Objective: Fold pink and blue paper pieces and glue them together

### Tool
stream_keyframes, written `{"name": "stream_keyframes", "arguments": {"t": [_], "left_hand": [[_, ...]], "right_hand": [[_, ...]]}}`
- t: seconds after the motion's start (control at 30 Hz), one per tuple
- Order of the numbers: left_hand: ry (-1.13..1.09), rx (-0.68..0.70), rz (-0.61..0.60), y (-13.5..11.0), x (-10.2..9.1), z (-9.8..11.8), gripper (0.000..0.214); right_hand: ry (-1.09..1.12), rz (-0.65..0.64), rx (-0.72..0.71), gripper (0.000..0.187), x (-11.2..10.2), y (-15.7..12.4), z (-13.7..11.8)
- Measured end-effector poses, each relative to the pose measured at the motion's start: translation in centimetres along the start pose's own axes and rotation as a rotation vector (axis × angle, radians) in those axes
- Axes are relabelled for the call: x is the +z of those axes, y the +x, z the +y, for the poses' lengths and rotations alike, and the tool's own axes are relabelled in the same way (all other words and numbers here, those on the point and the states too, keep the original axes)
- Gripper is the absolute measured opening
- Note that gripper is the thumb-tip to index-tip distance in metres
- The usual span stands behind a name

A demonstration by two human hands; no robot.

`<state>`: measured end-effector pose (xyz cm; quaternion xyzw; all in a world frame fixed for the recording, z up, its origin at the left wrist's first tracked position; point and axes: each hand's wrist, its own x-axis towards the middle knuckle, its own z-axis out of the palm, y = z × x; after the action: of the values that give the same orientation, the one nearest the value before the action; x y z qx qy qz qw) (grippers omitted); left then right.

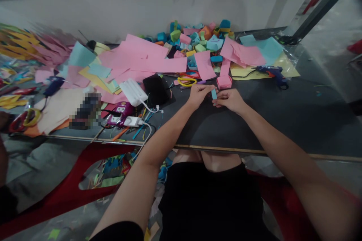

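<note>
Both of my hands meet over the dark table near its middle. My left hand and my right hand pinch a small light-blue paper strip between their fingertips, holding it upright. Just beyond the hands lies a folded pink paper box. Yellow-handled scissors rest to the left of that box. Long pink paper sheets spread across the table behind them.
A heap of folded coloured paper boxes sits at the back. A blue glue gun lies at the right on yellow paper. A white power bank, a black pouch and cables lie at left. Red stools stand below the table.
</note>
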<state>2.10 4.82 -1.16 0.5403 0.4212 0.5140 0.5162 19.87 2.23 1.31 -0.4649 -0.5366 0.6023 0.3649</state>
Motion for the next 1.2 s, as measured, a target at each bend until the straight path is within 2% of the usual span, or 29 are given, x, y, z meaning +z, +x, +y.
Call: {"name": "stream_keyframes", "arguments": {"t": [0.17, 0.4, 0.6, 0.67, 0.73, 0.8, 0.87, 0.97, 1.2], "left_hand": [[-0.036, -0.035, -0.047, 0.2, 0.0, 0.3, 0.019], [0.008, 0.013, 0.032, 0.3, 0.1, 0.1, 0.015], [0.111, 0.092, 0.054, 0.4, 0.1, -1.0, 0.021], [0.229, 0.183, 0.036, 0.4, -0.2, -1.0, 0.029], [0.411, 0.364, -0.004, 0.4, -0.7, -0.7, 0.033], [0.643, 0.565, -0.080, 0.3, -1.2, -0.3, 0.037], [0.852, 0.700, -0.179, 0.4, -1.5, -0.2, 0.044], [1.003, 0.765, -0.253, 0.8, -1.9, -0.5, 0.047], [0.970, 0.742, -0.177, 1.4, -2.6, -1.0, 0.034]], "right_hand": [[0.025, 0.019, 0.013, 0.050, -0.1, -0.2, -0.2], [0.000, -0.030, 0.061, 0.047, 0.1, 0.1, 0.0], [-0.018, -0.032, 0.022, 0.045, -0.3, 0.3, 0.4], [-0.037, -0.025, 0.015, 0.046, -0.3, 0.2, 0.4], [-0.073, -0.009, 0.000, 0.047, -0.4, 0.2, 0.4], [-0.104, 0.013, -0.023, 0.048, -0.5, 0.1, 0.3], [-0.104, 0.036, -0.046, 0.048, -0.6, 0.1, 0.2], [-0.073, 0.054, -0.065, 0.052, -0.6, 0.1, 0.2], [0.003, 0.139, -0.087, 0.066, -0.7, 0.7, 0.7]]}}
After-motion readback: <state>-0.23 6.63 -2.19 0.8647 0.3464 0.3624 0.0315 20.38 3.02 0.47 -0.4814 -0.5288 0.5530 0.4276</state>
